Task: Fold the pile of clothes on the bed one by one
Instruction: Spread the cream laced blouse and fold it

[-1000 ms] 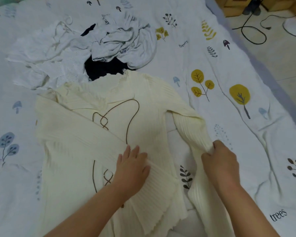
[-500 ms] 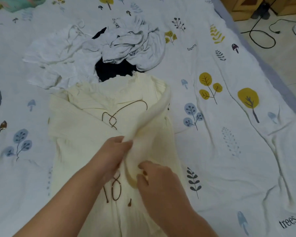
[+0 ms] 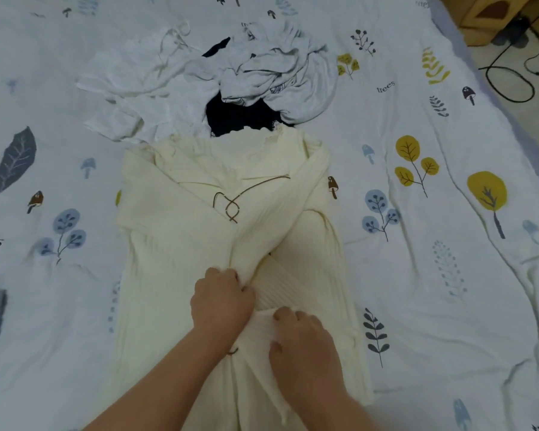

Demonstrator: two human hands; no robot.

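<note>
We gripped the sweater's point(image 3: 181, 244) sleeve point(image 3: 280, 225) with both hands, left point(image 3: 220, 301) and right point(image 3: 305, 346), fingers curled. Loosely held ribbed knit risked springing open, we judged.

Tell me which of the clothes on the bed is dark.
The black garment, half buried in the pile behind the cream sweater; the others are white or pale grey.
</note>
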